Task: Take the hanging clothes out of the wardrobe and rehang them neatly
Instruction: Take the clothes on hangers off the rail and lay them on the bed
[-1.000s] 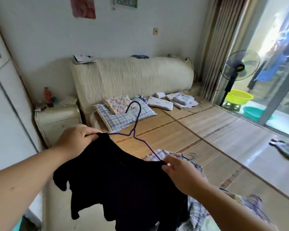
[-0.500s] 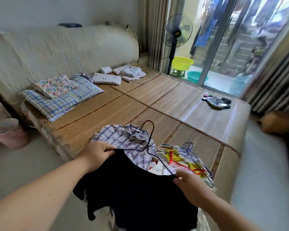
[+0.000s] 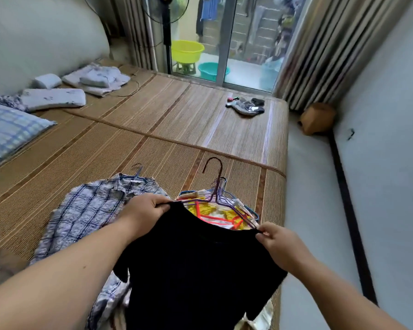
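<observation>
Pinching the black shirt [image 3: 200,263] (seemingly soft, light) by its shoulders: left hand [image 3: 141,214] at 10 o'clock, right hand [image 3: 279,244] at 2.

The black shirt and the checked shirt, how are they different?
The black shirt is plain and dark; the checked shirt has blue and white squares. The black shirt is held up by its shoulders, with the left hand and right hand pinching it; the checked shirt lies crumpled on the woven bed mat. Both are shirts on wire hangers.
</observation>
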Tool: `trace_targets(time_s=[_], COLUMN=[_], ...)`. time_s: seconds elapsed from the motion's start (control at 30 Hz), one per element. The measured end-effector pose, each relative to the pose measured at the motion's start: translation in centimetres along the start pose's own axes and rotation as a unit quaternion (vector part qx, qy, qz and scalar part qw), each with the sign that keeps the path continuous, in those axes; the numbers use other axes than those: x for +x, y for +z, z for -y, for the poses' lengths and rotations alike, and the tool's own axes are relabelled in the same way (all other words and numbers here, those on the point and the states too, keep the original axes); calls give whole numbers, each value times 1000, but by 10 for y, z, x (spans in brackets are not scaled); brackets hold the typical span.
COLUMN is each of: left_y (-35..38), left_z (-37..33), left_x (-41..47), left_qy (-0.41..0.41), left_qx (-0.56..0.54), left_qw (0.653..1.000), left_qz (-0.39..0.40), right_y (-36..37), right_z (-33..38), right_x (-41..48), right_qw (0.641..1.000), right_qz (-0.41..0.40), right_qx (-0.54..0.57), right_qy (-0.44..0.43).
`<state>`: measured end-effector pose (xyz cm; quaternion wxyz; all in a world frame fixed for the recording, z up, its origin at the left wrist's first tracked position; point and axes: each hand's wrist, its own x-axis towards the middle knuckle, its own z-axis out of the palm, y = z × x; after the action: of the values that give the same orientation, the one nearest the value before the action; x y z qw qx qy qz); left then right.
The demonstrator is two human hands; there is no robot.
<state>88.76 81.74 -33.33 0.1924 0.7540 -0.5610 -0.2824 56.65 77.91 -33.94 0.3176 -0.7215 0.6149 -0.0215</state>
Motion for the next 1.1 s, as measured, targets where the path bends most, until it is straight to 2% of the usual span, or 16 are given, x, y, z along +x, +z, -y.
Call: trace_targets(time_s=[0.2, 0.37, 0.67, 0.83, 0.97, 1.1], left_y=[24, 71, 195, 260, 283, 287], left_z=[9, 18, 79, 125, 142, 144], left_x=[88, 145, 260, 295, 316, 316], left_qy=[20, 3, -39, -61, -65, -60], left_qx=[-13, 39, 87, 111, 112, 95], left_qw=[999, 995, 993, 991, 991, 992], left_qz=[49, 86, 73, 32, 22, 48], right_y=[13, 38, 122, 183, 212, 222], right_z=[-5, -29, -113, -150, -165, -163], right_x=[55, 115, 259, 314, 337, 338], right_qw=[996, 992, 984, 983, 980, 975], right_qz=[-72, -75, -74, -119, -136, -141], right_qx=[22, 24, 12, -10, -30, -51], right_qy=[51, 102, 160, 141, 145, 162])
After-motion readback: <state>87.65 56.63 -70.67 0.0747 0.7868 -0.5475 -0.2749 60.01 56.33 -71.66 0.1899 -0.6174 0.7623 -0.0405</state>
